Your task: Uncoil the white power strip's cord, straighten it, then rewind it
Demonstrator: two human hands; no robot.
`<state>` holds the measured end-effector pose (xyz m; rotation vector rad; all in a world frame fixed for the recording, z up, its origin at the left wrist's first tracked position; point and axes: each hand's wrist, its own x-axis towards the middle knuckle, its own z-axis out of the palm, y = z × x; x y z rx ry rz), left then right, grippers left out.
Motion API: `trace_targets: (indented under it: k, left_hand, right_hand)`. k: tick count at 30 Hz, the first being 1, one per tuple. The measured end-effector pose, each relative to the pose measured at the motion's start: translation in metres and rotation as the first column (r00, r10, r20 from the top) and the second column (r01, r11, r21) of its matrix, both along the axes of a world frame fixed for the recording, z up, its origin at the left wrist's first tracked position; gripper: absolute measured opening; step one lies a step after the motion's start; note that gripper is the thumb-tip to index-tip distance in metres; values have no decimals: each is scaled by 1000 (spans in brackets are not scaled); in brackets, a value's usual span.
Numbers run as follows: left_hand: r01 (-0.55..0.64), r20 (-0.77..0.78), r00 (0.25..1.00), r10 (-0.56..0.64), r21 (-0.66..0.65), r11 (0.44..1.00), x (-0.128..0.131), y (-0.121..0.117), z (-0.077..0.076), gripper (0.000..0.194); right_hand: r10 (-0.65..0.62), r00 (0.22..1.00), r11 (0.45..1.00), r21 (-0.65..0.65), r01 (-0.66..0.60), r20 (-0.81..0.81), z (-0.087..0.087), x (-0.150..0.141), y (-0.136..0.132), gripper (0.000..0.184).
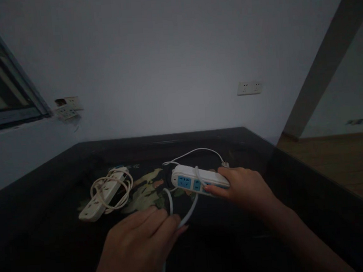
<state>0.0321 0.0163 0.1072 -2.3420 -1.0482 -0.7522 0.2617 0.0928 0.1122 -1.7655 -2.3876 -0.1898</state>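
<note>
A white power strip (210, 176) with blue socket panels is tilted above the dark tabletop, my right hand (243, 185) wrapped round its right end. Its white cord (190, 210) crosses over the strip and loops down to my left hand (142, 239), where thumb and fingers pinch it. Below that hand a length of cord hangs toward the bottom edge of the view. Behind the strip, a thin stretch of cord arcs over the table to a plug (225, 164) just beyond my right hand. My left fingertips are partly hidden.
A second white power strip (109, 194), its cord coiled round it, lies at the left on the dark table (157, 144) with a printed pattern. The wall behind has a socket plate (249, 88) at right and a loose-hanging socket (66, 111) near the window.
</note>
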Motion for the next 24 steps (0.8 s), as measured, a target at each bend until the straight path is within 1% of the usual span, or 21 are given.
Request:
trace_targets:
  k: [2, 4, 6, 9, 12, 14, 17, 20, 22, 24]
  left_hand:
    - [47, -3, 999, -47, 28, 998, -6, 2, 7, 33]
    - [87, 7, 996, -87, -1, 996, -14, 4, 12, 27]
    - [125, 38, 992, -123, -68, 990, -22, 6, 15, 22]
    - [162, 70, 986, -153, -161, 973, -30, 8, 17, 17]
    - [177, 67, 984, -165, -249, 952, -36, 11, 19, 17]
    - [186, 78, 982, -170, -326, 927, -39, 14, 21, 17]
    - [226, 112, 974, -196, -440, 869, -44, 19, 20, 16]
    - [309, 210, 950, -232, -524, 794, -48, 23, 17, 15]
    - [373, 304, 923, -234, -571, 731, -50, 26, 15, 14]
    - [433, 389, 894, -221, -624, 651, -50, 29, 13, 16]
  right_hand:
    - [65, 997, 997, -37, -64, 31, -2, -7, -3, 47]
    - [116, 992, 991, -75, -112, 55, -2, -12, -8, 47]
    - [169, 983, 981, -105, -160, 74, -1, -16, -12, 47]
    - [245, 964, 966, -111, -233, 100, 0, -22, -20, 45]
    - [335, 936, 940, -108, -325, 103, -2, -28, -28, 43]
    - [399, 912, 915, -103, -390, 94, -5, -33, -32, 42]
    - [486, 869, 872, -114, -476, 97, -9, -40, -38, 42]
    - [541, 836, 839, -132, -528, 93, -9, -45, -42, 42]
    - [556, 827, 829, -129, -544, 82, -8, -46, -44, 42]
    - [573, 817, 816, -123, -564, 57, -6, -46, -48, 42]
